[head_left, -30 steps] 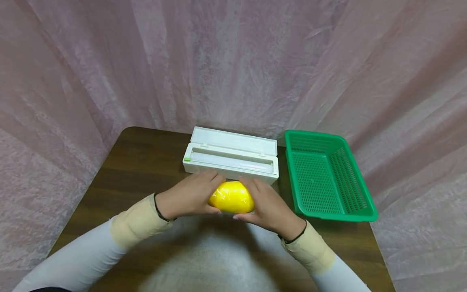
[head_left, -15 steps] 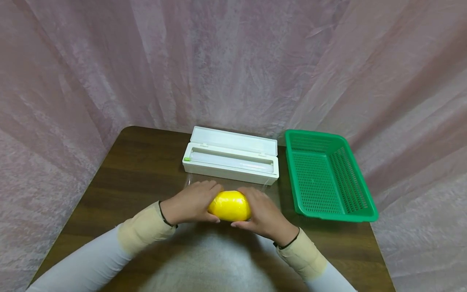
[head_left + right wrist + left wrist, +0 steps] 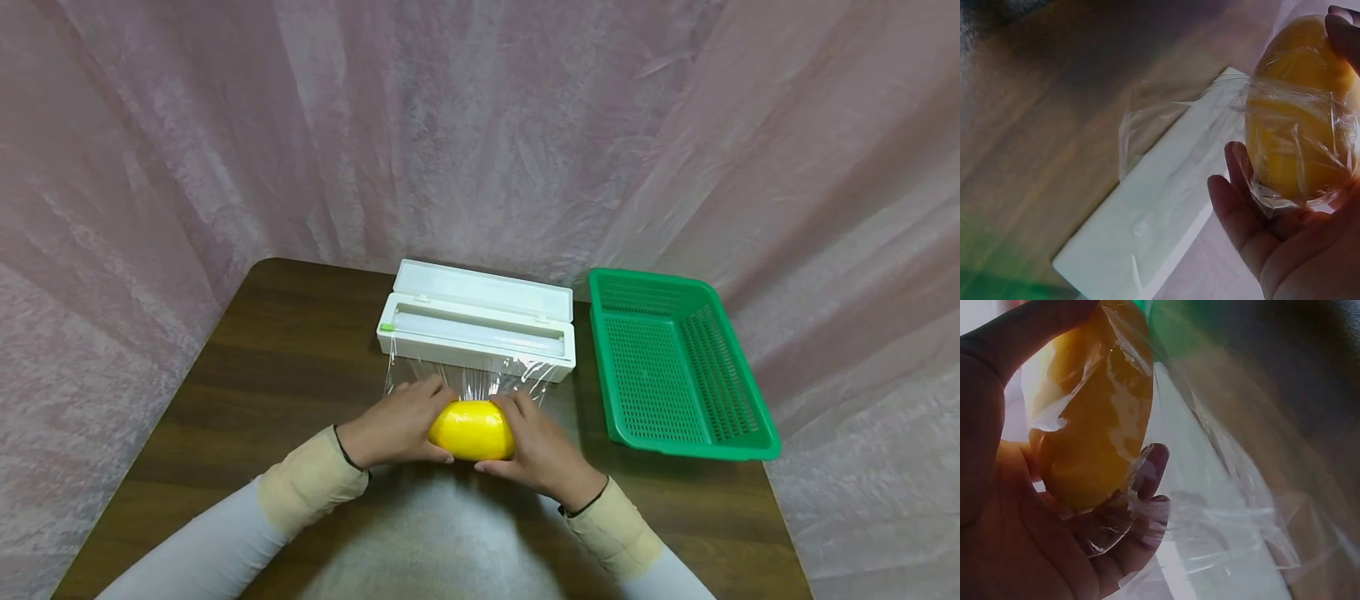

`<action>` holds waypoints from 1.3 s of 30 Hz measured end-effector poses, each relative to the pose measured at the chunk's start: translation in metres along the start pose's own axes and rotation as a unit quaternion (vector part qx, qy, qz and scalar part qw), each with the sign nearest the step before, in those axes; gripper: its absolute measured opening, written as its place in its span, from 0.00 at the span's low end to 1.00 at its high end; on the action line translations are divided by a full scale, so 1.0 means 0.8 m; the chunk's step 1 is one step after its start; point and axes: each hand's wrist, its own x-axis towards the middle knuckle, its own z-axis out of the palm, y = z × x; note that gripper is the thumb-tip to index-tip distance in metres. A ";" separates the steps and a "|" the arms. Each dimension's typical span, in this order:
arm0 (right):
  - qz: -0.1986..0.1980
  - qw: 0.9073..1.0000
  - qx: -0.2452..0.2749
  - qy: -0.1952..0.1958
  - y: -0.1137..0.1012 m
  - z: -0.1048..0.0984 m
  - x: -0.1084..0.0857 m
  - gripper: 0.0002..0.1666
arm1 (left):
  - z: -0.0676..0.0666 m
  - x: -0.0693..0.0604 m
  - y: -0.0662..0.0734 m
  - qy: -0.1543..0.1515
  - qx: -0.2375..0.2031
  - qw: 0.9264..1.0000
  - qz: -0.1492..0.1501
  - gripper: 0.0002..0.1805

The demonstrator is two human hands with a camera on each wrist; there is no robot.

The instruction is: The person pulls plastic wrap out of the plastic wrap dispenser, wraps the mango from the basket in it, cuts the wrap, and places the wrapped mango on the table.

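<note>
A smooth yellow oval fruit (image 3: pixel 471 431), its exact kind unclear, is held above the table between both hands. My left hand (image 3: pixel 405 423) grips its left end, thumb on the near side and fingers on the far side. At the other end my right hand (image 3: pixel 538 446) grips it the same way. Clear cling film (image 3: pixel 472 382) covers the fruit and stretches, wrinkled, to the white cling film dispenser (image 3: pixel 465 353) just beyond. Loose film edges (image 3: pixel 1235 456) hang past the fingers in the left wrist view. The dispenser's lid (image 3: pixel 483 289) is raised, showing the film roll (image 3: pixel 477 329).
A green plastic basket (image 3: pixel 767 433) stands on the right of the brown wooden table (image 3: pixel 277 333). Behind the table hangs a pink curtain (image 3: pixel 480 133). A small green piece (image 3: pixel 387 327) sits at the dispenser's left end.
Both hands have drawn the fruit toward the body, away from the dispenser. The cling film between them now shows as a longer, stretched sheet. Dispenser and basket have stayed in place.
</note>
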 end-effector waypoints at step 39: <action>0.090 0.993 0.077 -0.006 0.038 0.051 0.013 0.49 | 0.056 0.011 -0.040 0.015 -0.086 0.987 -0.135 0.41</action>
